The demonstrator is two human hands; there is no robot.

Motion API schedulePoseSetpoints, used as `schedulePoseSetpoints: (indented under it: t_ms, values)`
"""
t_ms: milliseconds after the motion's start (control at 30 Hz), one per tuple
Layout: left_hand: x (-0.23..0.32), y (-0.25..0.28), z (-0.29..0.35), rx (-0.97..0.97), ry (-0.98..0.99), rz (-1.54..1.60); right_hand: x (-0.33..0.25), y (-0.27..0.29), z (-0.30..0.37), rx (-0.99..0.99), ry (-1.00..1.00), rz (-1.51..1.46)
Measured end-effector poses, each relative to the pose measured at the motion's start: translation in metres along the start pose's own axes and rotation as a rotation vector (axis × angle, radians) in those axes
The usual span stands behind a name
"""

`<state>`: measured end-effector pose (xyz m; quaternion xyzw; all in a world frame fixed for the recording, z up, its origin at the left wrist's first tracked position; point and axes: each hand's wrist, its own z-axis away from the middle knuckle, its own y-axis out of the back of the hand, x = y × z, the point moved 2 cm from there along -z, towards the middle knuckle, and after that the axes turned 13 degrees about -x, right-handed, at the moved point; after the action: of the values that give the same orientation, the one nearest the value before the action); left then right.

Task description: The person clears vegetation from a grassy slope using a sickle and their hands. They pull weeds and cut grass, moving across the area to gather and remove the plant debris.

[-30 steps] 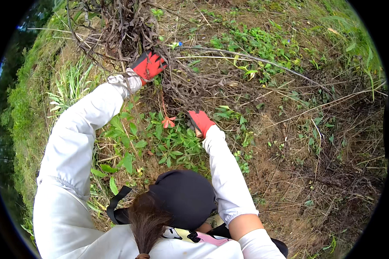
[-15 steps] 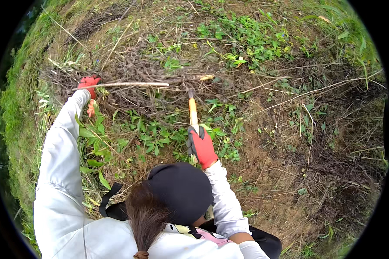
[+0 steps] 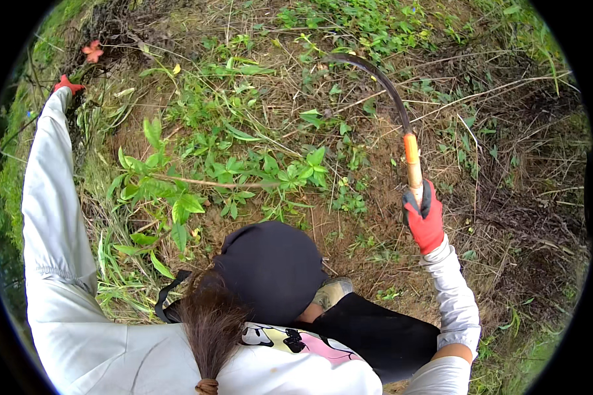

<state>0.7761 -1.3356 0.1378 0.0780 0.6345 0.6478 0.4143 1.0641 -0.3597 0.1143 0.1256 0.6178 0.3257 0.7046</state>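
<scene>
My right hand (image 3: 424,220), in a red and dark grey glove, is closed round the pale wooden handle of a sickle (image 3: 412,158). Its long, curved dark blade points away and bends left above the weeds. Far out at the upper left is my left hand (image 3: 68,84) in a red glove, beside dark dry brush (image 3: 105,29); its fingers are too small and partly hidden to read. Just beyond that hand lies an orange-red, flower-like shape (image 3: 93,51).
Leafy green weeds (image 3: 161,174) grow in front of me, with a bare stem (image 3: 211,183) lying across them. Dry dark plant litter (image 3: 534,224) covers the slope at right. Green plants (image 3: 375,26) stand farther off.
The heap of dry vines has gone from the middle, uncovering weeds and soil. My left hand has moved outward to the upper left; my right hand has swung right with the sickle, whose blade now shows.
</scene>
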Motion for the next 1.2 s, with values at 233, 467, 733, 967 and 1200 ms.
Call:
schedulePoseSetpoints:
  t_ms: [233,467,733,967,1200]
  values:
    - [0.217,-0.031,0.119,0.022,-0.582,-0.051,0.035,0.008,0.124,0.167,-0.426,-0.326]
    - [0.158,0.061,0.052,-0.172,-0.615,0.294,0.061,-0.068,0.162,0.311,-0.412,-0.773]
    - [0.358,0.114,0.489,0.131,-1.491,0.093,0.095,-0.061,0.152,0.580,-0.323,-0.763]
    - [0.389,-0.020,0.681,-0.051,-1.906,-0.576,0.149,-0.067,0.121,0.617,-0.280,-0.768]
    - [0.362,-0.145,0.690,0.052,-1.731,-0.762,0.179,-0.091,0.113,0.629,-0.319,-0.892]
